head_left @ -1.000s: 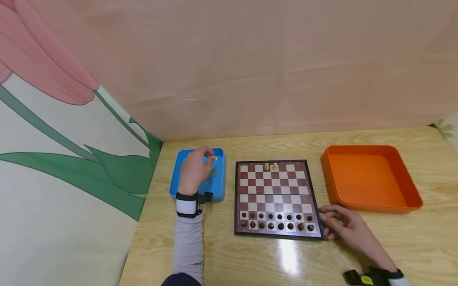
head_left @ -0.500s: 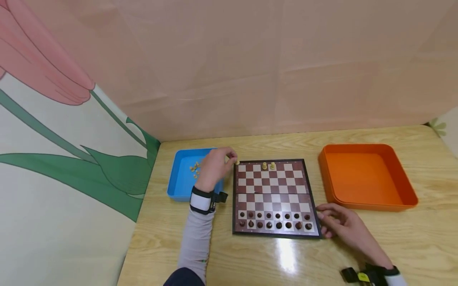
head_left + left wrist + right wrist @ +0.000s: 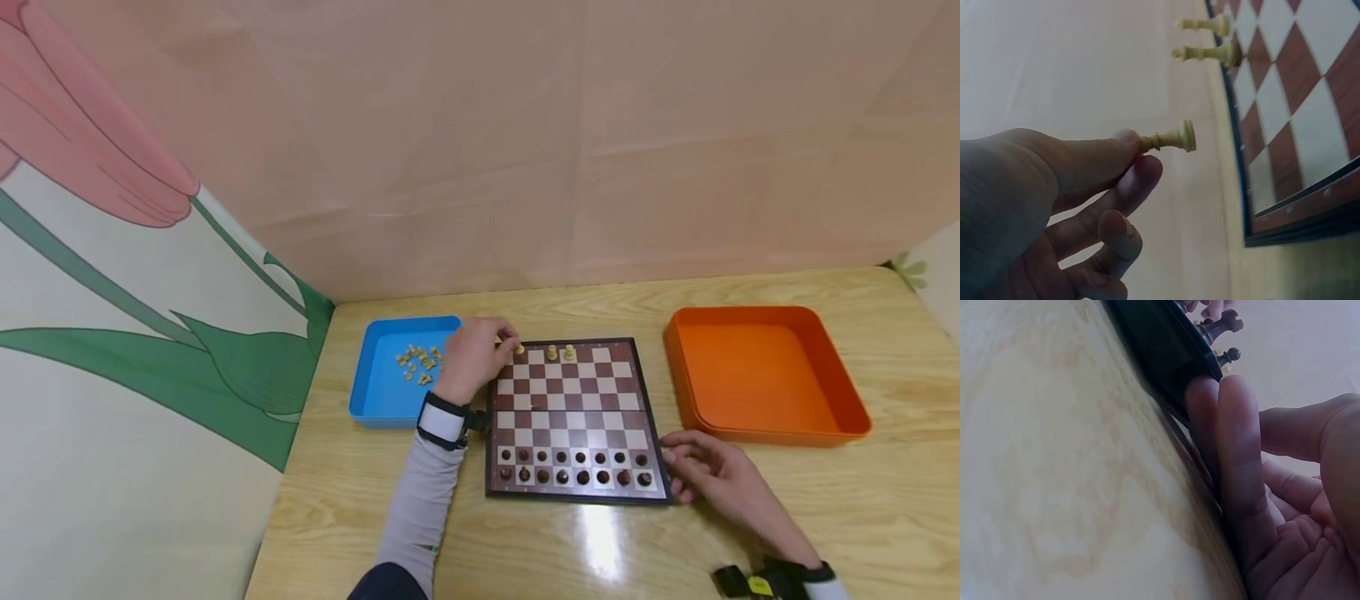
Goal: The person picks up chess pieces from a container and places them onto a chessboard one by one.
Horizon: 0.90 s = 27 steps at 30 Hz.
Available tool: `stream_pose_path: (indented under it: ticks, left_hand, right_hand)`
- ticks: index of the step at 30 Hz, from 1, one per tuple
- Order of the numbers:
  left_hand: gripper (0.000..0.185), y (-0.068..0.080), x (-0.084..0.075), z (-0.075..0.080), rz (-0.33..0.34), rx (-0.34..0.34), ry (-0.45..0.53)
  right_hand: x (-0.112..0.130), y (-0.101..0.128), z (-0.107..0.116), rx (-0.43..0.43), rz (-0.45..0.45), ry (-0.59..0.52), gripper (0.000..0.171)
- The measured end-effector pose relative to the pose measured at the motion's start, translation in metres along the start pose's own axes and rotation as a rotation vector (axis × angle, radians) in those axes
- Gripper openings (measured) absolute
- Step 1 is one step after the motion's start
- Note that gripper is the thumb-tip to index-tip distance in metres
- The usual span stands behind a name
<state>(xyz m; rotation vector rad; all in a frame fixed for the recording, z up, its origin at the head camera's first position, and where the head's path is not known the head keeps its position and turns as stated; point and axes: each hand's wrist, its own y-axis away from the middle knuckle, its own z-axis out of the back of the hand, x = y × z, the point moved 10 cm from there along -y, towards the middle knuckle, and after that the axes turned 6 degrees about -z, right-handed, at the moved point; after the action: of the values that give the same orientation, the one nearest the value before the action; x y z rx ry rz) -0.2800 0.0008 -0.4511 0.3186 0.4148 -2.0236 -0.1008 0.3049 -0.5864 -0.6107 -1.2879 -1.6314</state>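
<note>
My left hand [image 3: 472,357] pinches a cream chess piece [image 3: 1175,137] between thumb and index finger; its base points toward the board and its top is hidden in the fingers. In the head view that hand is over the far left corner of the chessboard [image 3: 564,387]. Two cream pieces [image 3: 561,352] stand upright on the board's far row. Two rows of dark chess pieces [image 3: 582,467] stand along the near side. My right hand [image 3: 712,477] is at the board's near right edge, its fingertips [image 3: 1239,400] touching the black rim.
A blue tray [image 3: 367,407] with several loose cream pieces [image 3: 418,358] stands left of the board, partly behind the left hand. An orange tray [image 3: 772,367] stands to the right. A wall covering rises at the table's back edge.
My left hand has come out of the blue tray with a cream chess piece and moved right to the board's far left corner. The right hand stays at the board's edge.
</note>
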Motion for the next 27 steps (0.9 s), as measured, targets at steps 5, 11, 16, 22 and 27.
stream_pose_path:
  ticks: [5, 11, 16, 22, 27]
  left_hand:
    - [0.018, -0.008, -0.004, -0.014, -0.019, -0.003, 0.004]
    - [0.016, -0.012, -0.007, -0.026, -0.036, 0.007, 0.037]
    - [0.015, -0.014, -0.008, -0.032, -0.039, 0.017, 0.048]
    - [0.015, -0.015, -0.009, -0.037, -0.05, 0.02, 0.035]
    - [0.013, -0.016, -0.01, -0.037, -0.07, 0.004, 0.041]
  right_hand:
    - [-0.002, 0.0, 0.0, 0.001, 0.001, -0.004, 0.044]
    - [-0.001, 0.0, 0.0, 0.0, -0.004, -0.008, 0.044]
    - [-0.003, -0.001, 0.0, 0.001, -0.014, -0.012, 0.043]
    - [-0.005, -0.002, 0.0, 0.004, 0.0, -0.017, 0.044]
    - [-0.005, -0.002, 0.0, 0.005, -0.005, -0.022, 0.042]
